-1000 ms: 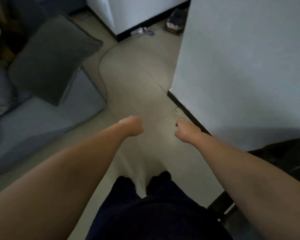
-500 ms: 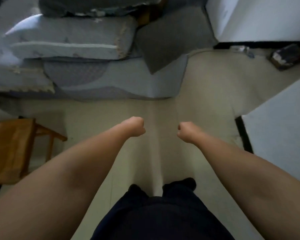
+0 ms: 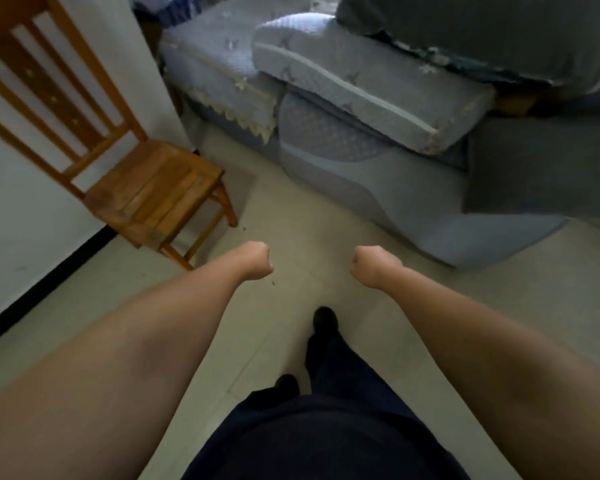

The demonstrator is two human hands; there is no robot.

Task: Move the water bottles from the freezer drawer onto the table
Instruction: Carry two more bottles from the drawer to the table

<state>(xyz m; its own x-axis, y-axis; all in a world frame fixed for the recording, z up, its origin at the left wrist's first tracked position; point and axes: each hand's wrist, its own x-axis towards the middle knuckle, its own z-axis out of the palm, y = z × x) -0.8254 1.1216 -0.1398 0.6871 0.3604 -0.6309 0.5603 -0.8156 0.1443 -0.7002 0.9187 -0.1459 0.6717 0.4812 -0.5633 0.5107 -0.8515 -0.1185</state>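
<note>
No water bottle, freezer drawer or table shows in the head view. My left hand [image 3: 253,259] is held out over the floor, curled into a fist with nothing in it. My right hand [image 3: 373,263] hangs level with it a little to the right, also a fist holding nothing. Both bare forearms stretch forward from the bottom corners. My dark trousers and one foot [image 3: 324,320] stepping forward are below the hands.
A wooden chair [image 3: 146,195] stands against the white wall [image 3: 21,216] at the left. A blue-grey sofa [image 3: 343,161] with stacked cushions [image 3: 371,88] fills the upper right. Pale tiled floor [image 3: 291,216] runs between them.
The view has swung left: the white wall corner at the right is gone, the chair and sofa have slid to the right and closer. Both fists stay held out the same way.
</note>
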